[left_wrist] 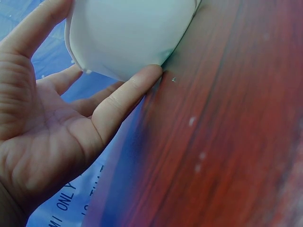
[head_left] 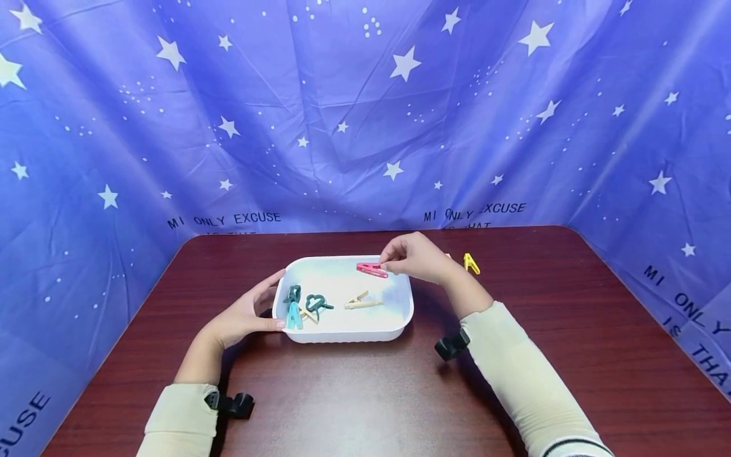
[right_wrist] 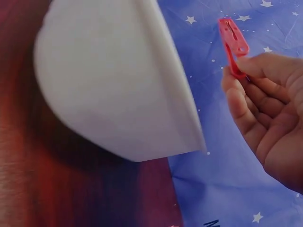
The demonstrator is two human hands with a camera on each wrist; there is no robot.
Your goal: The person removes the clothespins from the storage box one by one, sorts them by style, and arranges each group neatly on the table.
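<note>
My right hand pinches a pink plastic clothespin between thumb and fingers, above the back right part of a white basin. In the right wrist view the clothespin points up from the fingertips, beside the basin's outer wall. My left hand grips the basin's left end, thumb at the near corner and fingers toward the far one. Inside lie a turquoise clothespin, dark green clips and a pale beige clothespin; another beige one is partly covered at the left.
A yellow clothespin lies on the dark red wooden table, right of the basin and behind my right forearm. A small pale thing beside it is mostly hidden by the wrist. A blue starry curtain surrounds the table's back and sides.
</note>
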